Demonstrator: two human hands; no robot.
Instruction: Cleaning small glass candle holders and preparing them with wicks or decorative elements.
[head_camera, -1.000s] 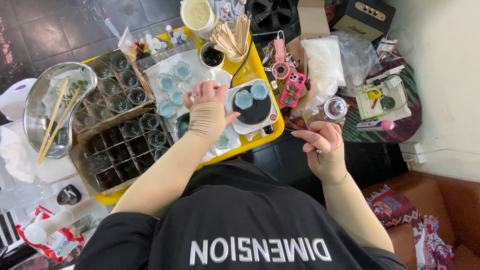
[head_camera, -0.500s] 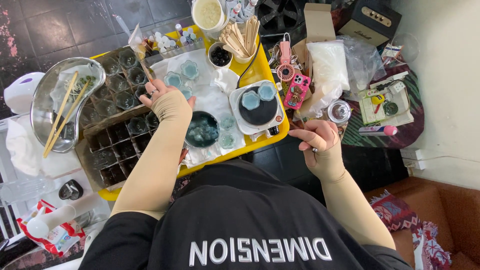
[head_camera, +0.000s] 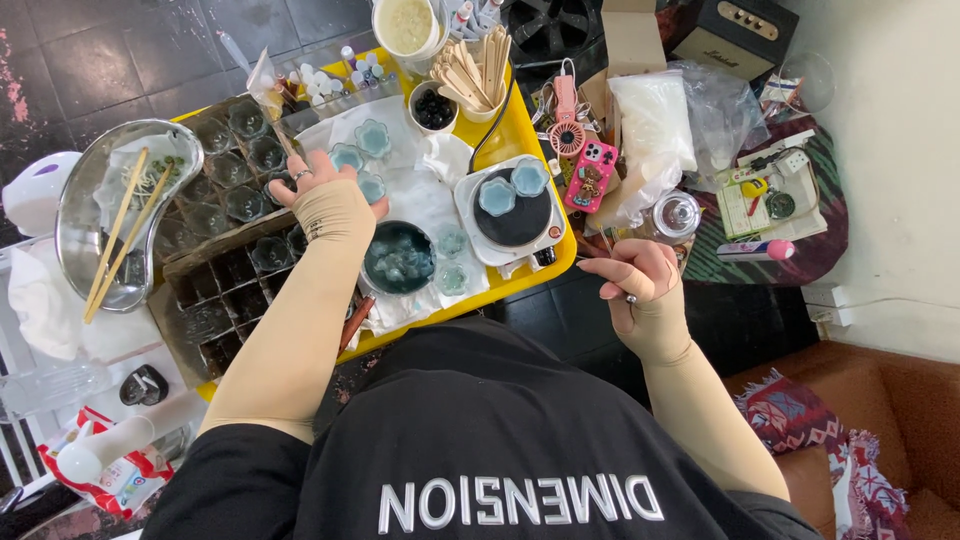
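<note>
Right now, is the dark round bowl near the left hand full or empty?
Partly full: the dark bowl holds pale blue translucent lumps, beside the left hand.

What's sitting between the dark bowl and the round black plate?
In the head view, two small pale blue flower-shaped pieces lie on white paper between the dark bowl and the black plate.

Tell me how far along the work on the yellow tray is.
Done, by the look of it: two pale blue flower-shaped pieces sit on the small round black plate, and others lie on the white cloth. In hand: the left hand rests over the flower pieces on the cloth, while the right hand is off the tray, pinching something small. Left: the dark bowl holds bluish material, and many clear cups look unfilled.
</note>
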